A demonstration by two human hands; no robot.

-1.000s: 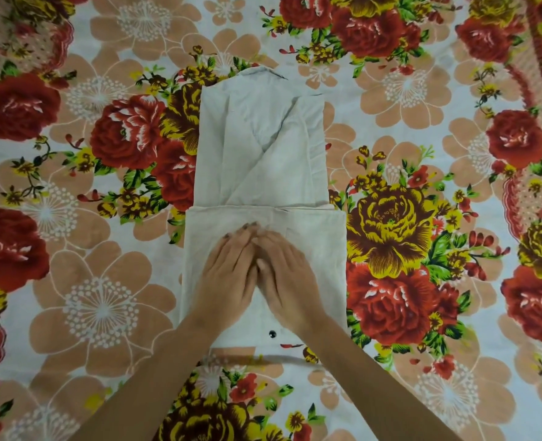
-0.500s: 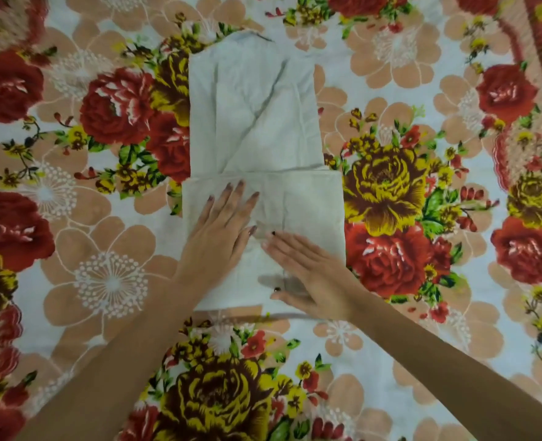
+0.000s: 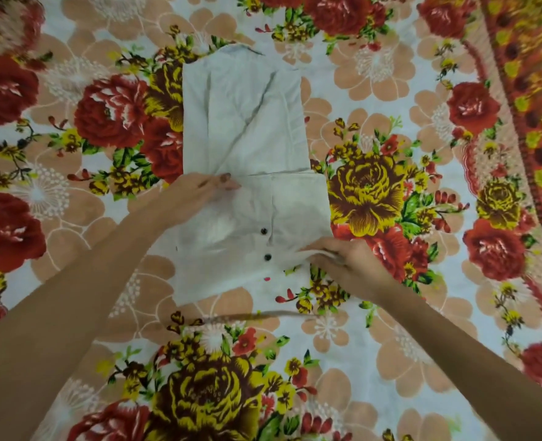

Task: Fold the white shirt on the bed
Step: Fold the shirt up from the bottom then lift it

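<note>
White buttoned cloth shirt [image 3: 247, 128], part-folded, lies centre of floral-sheeted bed [image 3: 422, 97]. Left hand [image 3: 196, 194] pinches its fold edge at 9 o'clock; right hand [image 3: 346, 265] grips its corner at 4 o'clock.

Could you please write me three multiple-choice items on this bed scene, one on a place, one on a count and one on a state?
1. Where does the right hand hold the white cloth shirt?
A. its far collar end
B. its far left corner
C. its near right edge

2. How many small dark round buttons show on the shirt?
A. two
B. none
C. five

3. How does the shirt lie on the flower-patterned bedsheet?
A. spread flat with sleeves out
B. folded narrow, near end doubled over
C. rolled into a ball

Answers: 1 C, the fingers pinch cloth at that edge; 2 A, both sit on the near flap; 3 B, a straight fold edge crosses its middle.
</note>
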